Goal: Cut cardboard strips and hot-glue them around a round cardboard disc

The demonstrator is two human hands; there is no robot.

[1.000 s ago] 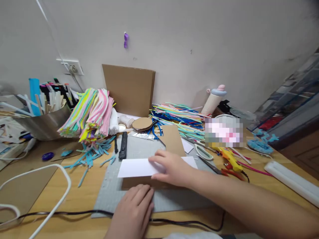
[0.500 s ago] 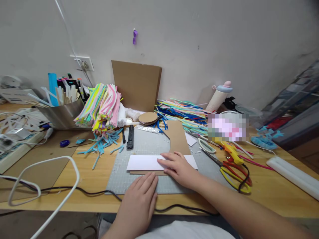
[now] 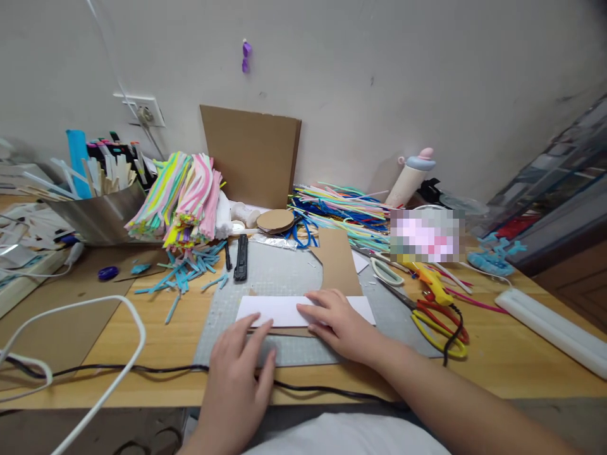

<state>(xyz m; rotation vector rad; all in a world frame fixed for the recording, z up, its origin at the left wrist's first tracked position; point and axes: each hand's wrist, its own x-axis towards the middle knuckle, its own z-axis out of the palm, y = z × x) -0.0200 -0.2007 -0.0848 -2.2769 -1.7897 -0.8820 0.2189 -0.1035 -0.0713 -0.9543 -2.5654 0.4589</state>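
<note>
A white paper strip (image 3: 279, 311) lies across a brown cardboard piece (image 3: 296, 331) on the grey cutting mat (image 3: 279, 272). My right hand (image 3: 339, 322) rests with spread fingers on the strip's right half. My left hand (image 3: 241, 363) has its fingers apart, with the fingertips at the lower left edge of the strip. Behind the strip, an upright-cut cardboard piece (image 3: 339, 262) lies flat on the mat. A black cutter (image 3: 241, 258) is on the mat at the upper left.
Scissors (image 3: 439, 319) and a yellow glue gun (image 3: 434, 284) lie at the right. Bundled pipe cleaners (image 3: 190, 196) and a metal holder (image 3: 102, 218) stand at the left. A black cable (image 3: 332, 390) crosses the table's front. A bottle (image 3: 410, 177) leans at the back.
My left hand has moved left and its fingers have spread, now reaching the strip's lower left edge. My right hand stays on the strip. The view has shifted slightly.
</note>
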